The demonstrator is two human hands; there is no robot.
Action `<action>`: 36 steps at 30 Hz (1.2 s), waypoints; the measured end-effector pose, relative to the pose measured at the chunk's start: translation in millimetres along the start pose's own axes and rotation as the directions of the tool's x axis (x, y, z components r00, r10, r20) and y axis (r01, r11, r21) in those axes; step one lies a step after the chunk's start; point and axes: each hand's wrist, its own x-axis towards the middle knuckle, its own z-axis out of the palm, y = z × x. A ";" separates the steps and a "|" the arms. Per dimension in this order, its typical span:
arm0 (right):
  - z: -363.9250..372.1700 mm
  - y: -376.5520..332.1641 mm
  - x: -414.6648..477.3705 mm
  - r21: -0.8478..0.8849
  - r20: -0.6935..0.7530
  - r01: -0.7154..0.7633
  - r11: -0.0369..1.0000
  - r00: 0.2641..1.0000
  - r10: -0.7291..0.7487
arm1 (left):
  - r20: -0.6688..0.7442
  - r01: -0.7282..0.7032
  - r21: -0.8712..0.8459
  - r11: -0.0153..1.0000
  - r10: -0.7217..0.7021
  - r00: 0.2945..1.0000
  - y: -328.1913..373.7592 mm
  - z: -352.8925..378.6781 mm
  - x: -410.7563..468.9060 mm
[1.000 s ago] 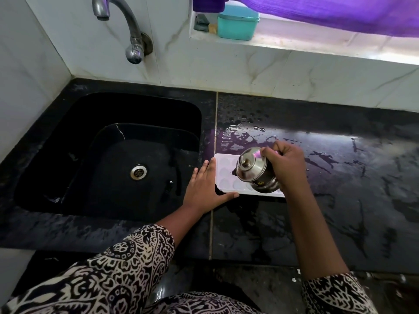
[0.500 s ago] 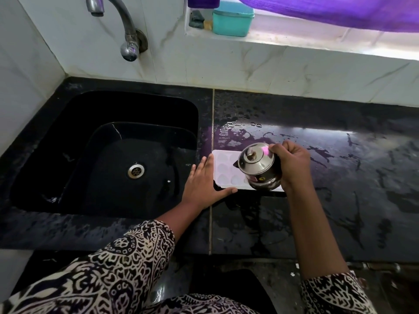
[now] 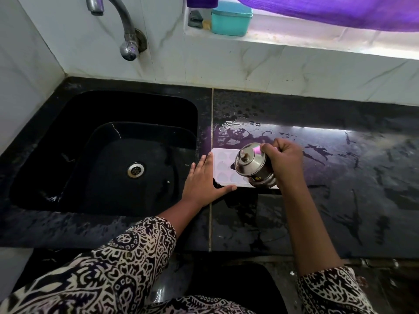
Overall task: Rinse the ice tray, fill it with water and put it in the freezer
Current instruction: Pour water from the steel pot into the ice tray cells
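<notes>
A white ice tray (image 3: 223, 166) with rounded cells lies flat on the wet black counter (image 3: 340, 177), just right of the sink. My left hand (image 3: 203, 181) rests flat against the tray's left end, fingers straight, thumb along its front edge. My right hand (image 3: 283, 160) grips a small lidded steel pot (image 3: 251, 164), tilted leftward over the tray's right part and hiding it. Whether water is pouring cannot be made out.
A black sink (image 3: 102, 155) with a metal drain (image 3: 135, 169) sits to the left, under a steel tap (image 3: 118, 23) on the white wall. A teal box (image 3: 231, 18) stands on the window ledge under a purple cloth (image 3: 340, 12). Water puddles lie behind the tray.
The steel pot has shifted slightly right over the tray with my right hand. My left hand stays against the tray's left end.
</notes>
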 end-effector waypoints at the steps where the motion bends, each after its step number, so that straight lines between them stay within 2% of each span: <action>1: -0.6 0.4 0.0 0.017 -0.004 -0.016 1.000 1.000 0.016 | -0.001 0.001 0.001 1.000 -0.001 1.000 -0.2 0.1 0.0; 5: -4.2 -2.1 0.6 0.147 -0.028 -0.113 0.983 0.993 0.118 | -0.003 -0.004 -0.005 1.000 0.004 1.000 -0.4 0.6 0.2; 9: -11.6 -1.4 2.1 0.321 -0.033 -0.211 0.923 0.972 0.234 | -0.002 -0.007 -0.011 1.000 0.007 1.000 -1.1 0.9 1.0; 13: -22.0 3.0 1.2 0.370 -0.038 -0.259 0.892 0.955 0.293 | -0.005 -0.012 -0.009 1.000 0.012 1.000 -1.2 0.9 0.7; 25: -27.2 8.2 1.6 0.152 -0.097 -0.171 0.974 0.978 0.187 | -0.004 -0.011 -0.002 1.000 0.011 1.000 -1.7 1.5 1.9; 29: -25.6 7.7 1.4 0.044 -0.071 -0.111 0.993 0.991 0.114 | 0.000 -0.008 0.002 1.000 0.008 1.000 -1.0 1.7 1.8; 36: -24.3 5.8 1.6 -0.033 -0.042 -0.065 0.997 0.997 0.064 | -0.001 -0.011 0.003 1.000 0.011 1.000 -1.3 1.7 1.8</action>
